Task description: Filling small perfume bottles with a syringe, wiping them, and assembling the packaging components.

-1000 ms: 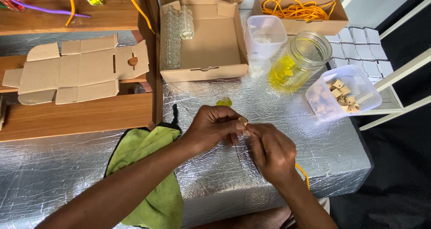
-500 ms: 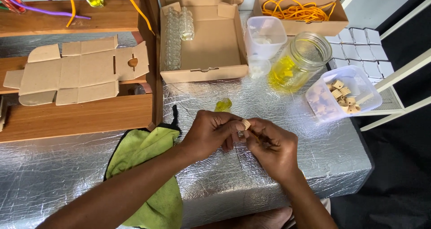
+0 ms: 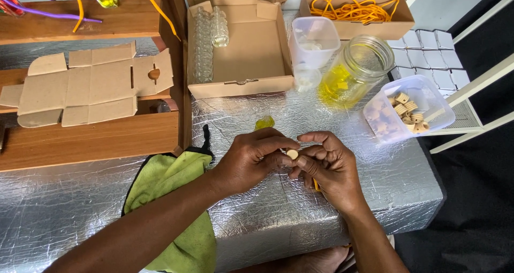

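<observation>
My left hand (image 3: 251, 158) and my right hand (image 3: 327, 166) meet fingertip to fingertip above the silver foil table (image 3: 375, 198). Between them sits a small round cork (image 3: 292, 154), pinched by my left thumb and forefinger. What is below the cork is hidden by the fingers. My right fingers curl against it, and a short piece of orange cord (image 3: 316, 185) shows under the right palm. A tiny vial of yellow liquid (image 3: 264, 123) lies on the foil just beyond my left hand.
A green cloth (image 3: 171, 198) lies under my left forearm. Behind are an open cardboard box (image 3: 251, 53) with empty glass vials (image 3: 206, 34), a glass jar of yellow liquid (image 3: 353, 72), a tub of corks (image 3: 407, 112), a box of orange cords (image 3: 353, 10) and a flat carton blank (image 3: 91, 85).
The hands have turned slightly, so the cork now shows plainly on top between the fingertips. The right fingers have closed in against the left.
</observation>
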